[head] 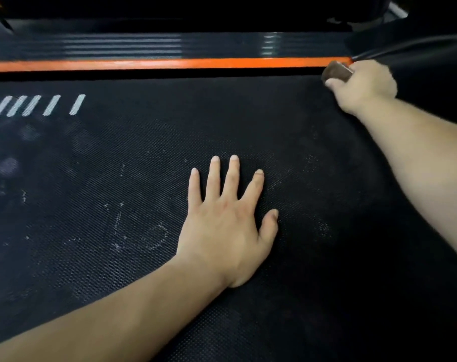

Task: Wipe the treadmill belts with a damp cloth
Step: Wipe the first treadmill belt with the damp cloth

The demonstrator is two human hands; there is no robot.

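Here I see the left grip (222,228) released, flat on the treadmill belt (91,178); the right grip (363,84) grasps a brown cloth (335,70) at its far edge

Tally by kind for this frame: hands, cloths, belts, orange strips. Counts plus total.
Hands: 2, the left hand flat on the belt, the right hand gripping the cloth
Cloth: 1, brownish cloth at the belt's far edge
Treadmill belt: 1, black textured treadmill belt
Orange strip: 1, orange strip along the belt's far side
Total: 5
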